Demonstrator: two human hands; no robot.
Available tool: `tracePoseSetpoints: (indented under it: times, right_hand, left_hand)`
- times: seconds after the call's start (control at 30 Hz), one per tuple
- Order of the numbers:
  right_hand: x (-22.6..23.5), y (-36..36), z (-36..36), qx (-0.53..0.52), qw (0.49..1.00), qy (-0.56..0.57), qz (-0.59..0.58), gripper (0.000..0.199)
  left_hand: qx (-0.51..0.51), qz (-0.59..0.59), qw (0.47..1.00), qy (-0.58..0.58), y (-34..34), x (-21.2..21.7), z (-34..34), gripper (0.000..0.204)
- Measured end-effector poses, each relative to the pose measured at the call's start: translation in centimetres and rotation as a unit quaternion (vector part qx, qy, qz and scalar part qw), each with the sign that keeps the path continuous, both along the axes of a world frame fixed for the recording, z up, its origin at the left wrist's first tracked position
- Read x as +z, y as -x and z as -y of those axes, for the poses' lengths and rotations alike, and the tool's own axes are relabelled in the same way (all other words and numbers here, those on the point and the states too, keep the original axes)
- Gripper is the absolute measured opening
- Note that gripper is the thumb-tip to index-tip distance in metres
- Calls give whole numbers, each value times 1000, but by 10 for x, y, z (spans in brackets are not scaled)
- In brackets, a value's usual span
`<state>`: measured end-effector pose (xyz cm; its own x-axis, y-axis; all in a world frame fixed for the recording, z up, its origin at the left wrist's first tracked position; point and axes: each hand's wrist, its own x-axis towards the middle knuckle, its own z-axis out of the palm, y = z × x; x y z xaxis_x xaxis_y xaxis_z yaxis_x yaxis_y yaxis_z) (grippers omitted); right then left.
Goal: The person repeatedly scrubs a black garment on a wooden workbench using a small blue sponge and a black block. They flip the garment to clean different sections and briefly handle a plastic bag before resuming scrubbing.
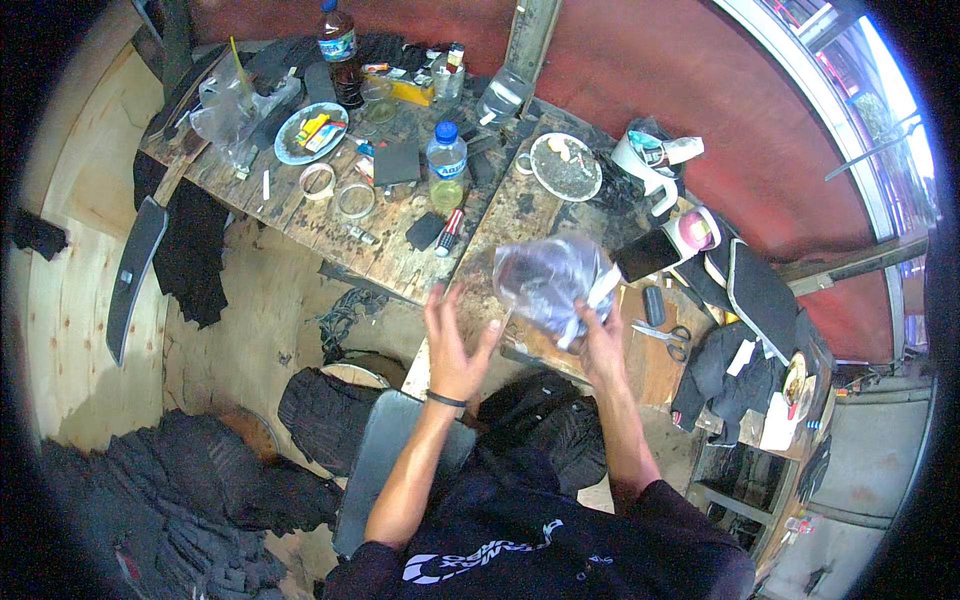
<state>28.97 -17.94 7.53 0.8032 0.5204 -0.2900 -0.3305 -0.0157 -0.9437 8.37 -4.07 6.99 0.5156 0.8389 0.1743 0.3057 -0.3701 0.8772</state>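
Wooden table (310,230): one scissors (668,337); right hand (601,346) gripping one bag (545,280).

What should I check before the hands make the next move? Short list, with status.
1. Bag held: ok, grip of right hand is closed on its lower right edge.
2. Left hand free: ok, open with fingers spread, gripping nothing.
3. Bag contents identified: cannot tell, the plastic is blurred.
4. Scissors away from right hand: ok, lying to its right, not touching.
5. Clear bottle stable: ok, upright, blue cap on.
6. Table tidy: not ok, bottles, plates and loose items crowd its far side.
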Motion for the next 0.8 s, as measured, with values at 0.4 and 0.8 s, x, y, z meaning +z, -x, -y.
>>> tracePoseSetpoints:
  times: [0.4, 0.8]
  right_hand:
    - [55, -121, -234, 43, 990, -136, 17, 56]
    - [84, -158, -550, 161, 963, -214, -40, 81]
  left_hand:
    - [110, -240, 964, 16, 70, -61, -19, 79]
    - [227, -300, 922, 97, -19, -67, -22, 101]
